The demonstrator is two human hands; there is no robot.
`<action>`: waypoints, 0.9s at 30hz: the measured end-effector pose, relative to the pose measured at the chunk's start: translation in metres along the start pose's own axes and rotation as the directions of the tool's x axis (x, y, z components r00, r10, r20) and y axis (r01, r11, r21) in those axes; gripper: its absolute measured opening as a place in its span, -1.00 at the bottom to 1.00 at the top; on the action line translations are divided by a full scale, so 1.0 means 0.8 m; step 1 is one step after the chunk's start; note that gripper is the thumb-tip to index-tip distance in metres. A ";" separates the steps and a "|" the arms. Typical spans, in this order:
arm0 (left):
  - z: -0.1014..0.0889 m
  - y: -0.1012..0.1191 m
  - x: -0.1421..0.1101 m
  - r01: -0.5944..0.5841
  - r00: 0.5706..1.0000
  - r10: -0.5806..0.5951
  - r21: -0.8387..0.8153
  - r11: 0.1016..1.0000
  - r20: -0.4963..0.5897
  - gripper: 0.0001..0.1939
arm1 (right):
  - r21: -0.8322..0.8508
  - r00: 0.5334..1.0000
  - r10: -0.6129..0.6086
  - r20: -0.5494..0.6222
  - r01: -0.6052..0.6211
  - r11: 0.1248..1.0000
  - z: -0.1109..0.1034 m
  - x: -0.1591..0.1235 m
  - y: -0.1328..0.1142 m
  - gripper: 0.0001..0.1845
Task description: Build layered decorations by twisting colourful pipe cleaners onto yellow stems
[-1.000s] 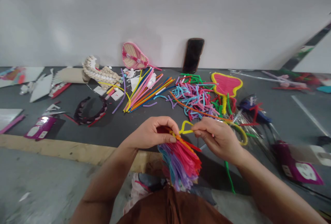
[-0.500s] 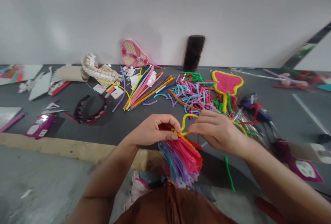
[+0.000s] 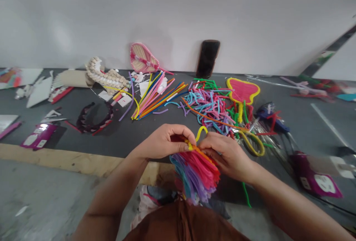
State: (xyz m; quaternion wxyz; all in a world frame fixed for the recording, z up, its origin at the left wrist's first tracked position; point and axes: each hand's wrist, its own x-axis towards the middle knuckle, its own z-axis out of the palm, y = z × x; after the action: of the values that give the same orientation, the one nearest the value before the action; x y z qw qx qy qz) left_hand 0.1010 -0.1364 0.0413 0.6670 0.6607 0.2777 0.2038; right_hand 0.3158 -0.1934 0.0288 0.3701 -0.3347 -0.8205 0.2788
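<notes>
Taking the tasselled bundle [image 3: 194, 176] as our clock centre, with twelve toward the wall, our left hand [image 3: 168, 142] is at ten, thumb and fingers pinching the bundle's gathered top, probably so the strands stay together and hang loose below. Our right hand [image 3: 229, 155], at two, has its fingertips drawn together beside the orange edge [image 3: 205, 155]; they seem to grip the yellow stem [image 3: 202, 129], which arches up and disappears behind them, though the exact contact is hidden. Holding the bundle in front of our body, off the tabletop [image 3: 133, 133], presumably leaves both hands room. Beyond, the heap of cut stems [image 3: 207, 104] lies near twelve and the long stems [image 3: 158, 100] fan out near eleven, likely for easy reach. The phone [image 3: 208, 57] leans on the wall at twelve, apparently propped for viewing. The yellow ring [image 3: 260, 150] rests near two, past our right hand.
</notes>
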 end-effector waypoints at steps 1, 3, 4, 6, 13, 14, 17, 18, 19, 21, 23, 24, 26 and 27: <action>0.000 0.001 0.000 0.004 1.000 -0.004 0.004 1.000 -0.011 -0.78 | -0.014 1.000 -0.002 0.002 0.002 1.000 -0.002 0.000 -0.001 -0.84; 0.000 0.001 -0.001 0.012 0.999 -0.012 0.004 1.000 -0.031 -0.78 | -0.034 0.999 0.007 0.031 -0.006 0.999 -0.006 -0.001 -0.001 -0.86; 0.000 0.001 -0.002 0.014 0.999 -0.014 0.003 1.000 -0.037 -0.79 | -0.047 0.999 0.014 0.047 -0.012 0.999 -0.007 -0.001 0.000 -0.86; 0.000 -0.001 -0.002 0.013 0.999 -0.012 0.010 1.000 -0.048 -0.82 | -0.090 0.999 0.016 0.042 -0.012 0.996 -0.008 -0.002 0.004 -0.90; 0.008 -0.001 0.001 0.012 0.994 -0.008 0.040 0.999 -0.105 -0.82 | -0.095 0.995 -0.102 0.004 0.102 0.990 -0.017 0.005 0.000 -0.79; 0.009 0.000 0.001 0.011 0.994 -0.007 0.035 0.999 -0.107 -0.81 | -0.080 0.996 -0.092 0.002 0.092 0.992 -0.023 0.008 -0.004 -0.79; 0.013 0.002 0.004 0.004 0.991 -0.002 0.013 1.000 -0.136 -0.78 | -0.114 0.998 -0.029 0.056 0.035 0.993 -0.041 0.021 -0.019 -0.82; 0.014 0.003 0.005 0.002 0.989 -0.002 0.004 1.000 -0.148 -0.78 | -0.162 0.992 -0.009 0.122 0.029 0.986 -0.044 0.026 -0.025 -0.81; 0.015 0.004 0.005 0.001 0.987 -0.003 -0.008 1.000 -0.159 -0.78 | -0.227 0.983 0.004 0.183 0.038 0.973 -0.045 0.031 -0.029 -0.82; 0.018 0.005 0.006 0.001 0.987 -0.008 -0.048 0.999 -0.163 -0.75 | -0.353 0.962 0.006 0.274 0.094 0.931 -0.043 0.042 -0.036 -0.85; 0.020 0.003 0.006 -0.001 0.989 -0.011 -0.084 0.996 -0.146 -0.72 | -0.408 0.952 -0.005 0.305 0.136 0.903 -0.037 0.055 -0.040 -0.80; 0.021 0.001 0.007 -0.014 0.988 0.001 -0.081 0.997 -0.155 -0.72 | -0.407 0.954 0.000 0.301 0.129 0.904 -0.034 0.063 -0.041 -0.82; 0.022 -0.007 0.008 -0.054 0.981 0.046 -0.039 0.998 -0.186 -0.75 | -0.356 0.965 0.030 0.259 0.067 0.932 -0.030 0.080 -0.045 -0.88; 0.023 -0.011 0.010 -0.083 0.974 0.079 -0.011 0.996 -0.210 -0.76 | -0.303 0.972 0.056 0.230 0.017 0.953 -0.028 0.090 -0.047 -0.90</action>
State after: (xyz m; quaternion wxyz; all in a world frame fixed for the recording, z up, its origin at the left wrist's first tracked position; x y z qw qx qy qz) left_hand 0.1180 -0.1463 0.0312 0.6316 0.6398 0.3172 0.3019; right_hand 0.2847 -0.1580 0.0987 0.2117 -0.3601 -0.8883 0.1909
